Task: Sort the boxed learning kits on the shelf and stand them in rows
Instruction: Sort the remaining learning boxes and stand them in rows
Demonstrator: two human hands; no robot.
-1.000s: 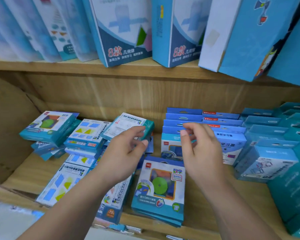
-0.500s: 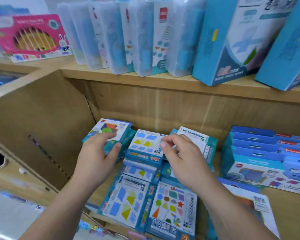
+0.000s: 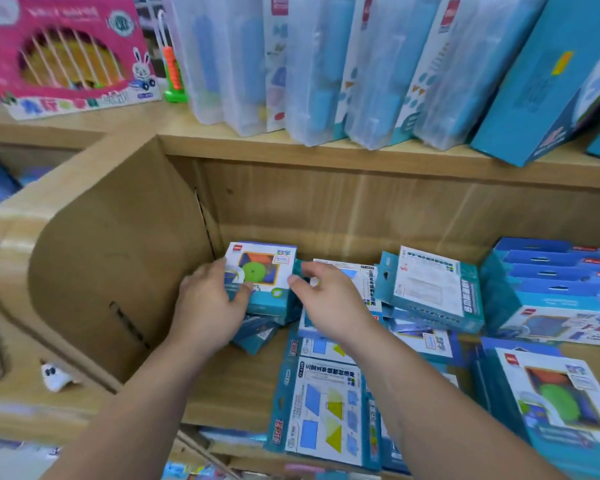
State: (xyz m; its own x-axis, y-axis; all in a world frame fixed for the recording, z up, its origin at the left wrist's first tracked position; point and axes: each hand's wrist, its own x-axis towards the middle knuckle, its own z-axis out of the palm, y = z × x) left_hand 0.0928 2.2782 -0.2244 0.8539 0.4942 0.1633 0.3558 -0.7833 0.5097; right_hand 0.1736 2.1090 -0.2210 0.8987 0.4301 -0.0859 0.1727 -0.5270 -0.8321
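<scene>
- Kit box (image 3: 260, 271): rectangular glossy card with teal sides and a printed green disc. It sits tilted atop a loose pile at 10 o'clock in the lower bay.
- Left hand (image 3: 207, 306) is curled round its left edge; right hand (image 3: 329, 306) pinches its right edge.
- Shelf (image 3: 229, 386): pale wood-grain board. Translucent plastic cases (image 3: 319, 64) stand at 12 o'clock.

Glossy card kit boxes (image 3: 260, 271), matt wood shelf (image 3: 378, 216), frosted plastic cases (image 3: 326, 64)

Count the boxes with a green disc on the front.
2. One green-disc box tops the left stack, gripped by the left hand and right hand; another lies front right. That stack may hide more.
</scene>
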